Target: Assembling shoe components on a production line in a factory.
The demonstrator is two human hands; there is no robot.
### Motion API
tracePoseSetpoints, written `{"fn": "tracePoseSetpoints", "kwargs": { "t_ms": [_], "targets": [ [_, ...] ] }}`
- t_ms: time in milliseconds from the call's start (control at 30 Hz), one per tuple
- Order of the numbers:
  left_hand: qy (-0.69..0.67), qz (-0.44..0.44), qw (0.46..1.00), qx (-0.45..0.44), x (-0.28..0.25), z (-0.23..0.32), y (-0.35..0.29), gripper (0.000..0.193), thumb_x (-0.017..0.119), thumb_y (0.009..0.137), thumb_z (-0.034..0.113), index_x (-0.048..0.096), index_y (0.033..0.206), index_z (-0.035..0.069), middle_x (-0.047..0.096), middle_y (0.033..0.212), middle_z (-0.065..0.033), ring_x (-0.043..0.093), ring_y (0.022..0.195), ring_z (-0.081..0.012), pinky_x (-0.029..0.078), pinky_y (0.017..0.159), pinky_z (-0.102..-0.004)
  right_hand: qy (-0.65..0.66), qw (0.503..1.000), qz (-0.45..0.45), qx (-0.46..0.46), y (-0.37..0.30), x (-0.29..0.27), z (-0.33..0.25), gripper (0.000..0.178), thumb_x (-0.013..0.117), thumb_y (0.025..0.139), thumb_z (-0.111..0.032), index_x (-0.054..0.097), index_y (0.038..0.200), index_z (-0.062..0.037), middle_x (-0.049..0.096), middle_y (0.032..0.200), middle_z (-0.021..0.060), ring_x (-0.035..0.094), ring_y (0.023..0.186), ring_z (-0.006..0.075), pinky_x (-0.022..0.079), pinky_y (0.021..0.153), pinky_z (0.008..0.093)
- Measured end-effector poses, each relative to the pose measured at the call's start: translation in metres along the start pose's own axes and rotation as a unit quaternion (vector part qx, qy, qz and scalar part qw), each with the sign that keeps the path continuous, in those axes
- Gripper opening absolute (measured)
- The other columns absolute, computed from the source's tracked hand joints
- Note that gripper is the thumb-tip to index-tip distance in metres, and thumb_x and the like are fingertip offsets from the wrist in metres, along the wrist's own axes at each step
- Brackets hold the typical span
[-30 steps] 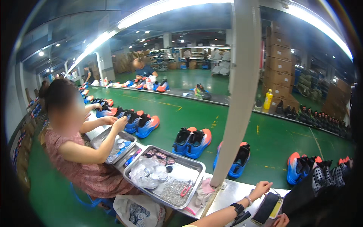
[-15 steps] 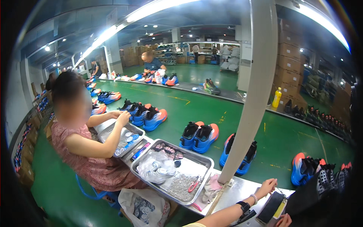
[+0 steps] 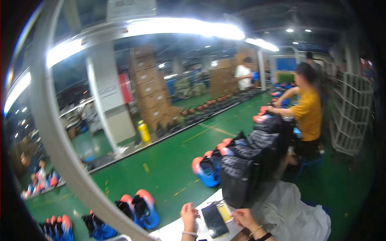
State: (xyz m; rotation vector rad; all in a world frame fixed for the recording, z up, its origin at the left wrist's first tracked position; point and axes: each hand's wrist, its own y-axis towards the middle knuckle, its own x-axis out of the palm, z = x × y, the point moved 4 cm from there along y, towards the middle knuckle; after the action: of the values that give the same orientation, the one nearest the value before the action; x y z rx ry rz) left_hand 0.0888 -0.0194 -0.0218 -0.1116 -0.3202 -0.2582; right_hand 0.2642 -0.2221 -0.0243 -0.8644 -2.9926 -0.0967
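Observation:
My left hand (image 3: 189,217) is raised over the white tabletop (image 3: 177,232), its fingers curled together; motion blur hides anything in them. To its right lies a dark phone (image 3: 214,221), with a yellow piece (image 3: 224,211) along its upper right side. My right hand (image 3: 243,219) is just beyond that piece, fingers bent into a pinch on something too small or blurred to make out. A gap separates the two hands. Black bags with patterned fronts (image 3: 236,168) stand ahead of my right hand, beside a crumpled white plastic sheet (image 3: 297,209).
Blue and orange shoes (image 3: 146,211) stand on the green surface ahead. A pale post (image 3: 60,132) curves down at left. A yellow bottle (image 3: 143,131) stands at the far edge, near stacked cartons (image 3: 152,92). At right, a person in yellow (image 3: 307,114) works near a wire rack (image 3: 352,116).
The view has swung to the right, so the neighbour and metal trays at left have left it. My right hand now shows more fully, and both hands sit nearer the middle.

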Motion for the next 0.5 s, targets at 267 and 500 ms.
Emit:
{"fn": "tracePoseSetpoints", "kwargs": {
  "t_ms": [267,500],
  "targets": [
    [0.001,-0.052,0.998,0.042,0.021,0.029,-0.033,0.022,0.057,0.098,0.027,0.057,0.108,0.007,0.054,0.073,-0.0015,0.047,0.055,-0.008,0.044,0.049,-0.0231,-0.02,1.0,0.015,-0.018,-0.003,-0.003,0.001,0.024,0.064,0.096,-0.022,0.071,0.093,-0.0001,0.056,0.06,-0.0044,0.045,0.051,0.0012,0.035,0.047,0.0218],
    [-0.004,-0.042,0.999,0.034,0.024,0.035,-0.039,0.019,0.055,0.098,0.027,0.057,0.099,0.008,0.053,0.071,-0.0007,0.047,0.058,-0.009,0.042,0.051,-0.024,-0.014,1.0,0.016,0.003,-0.004,-0.001,-0.008,0.025,0.063,0.095,-0.021,0.07,0.104,0.0004,0.071,0.084,0.0027,0.059,0.061,0.0063,0.047,0.053,0.0236]
  ]
}}
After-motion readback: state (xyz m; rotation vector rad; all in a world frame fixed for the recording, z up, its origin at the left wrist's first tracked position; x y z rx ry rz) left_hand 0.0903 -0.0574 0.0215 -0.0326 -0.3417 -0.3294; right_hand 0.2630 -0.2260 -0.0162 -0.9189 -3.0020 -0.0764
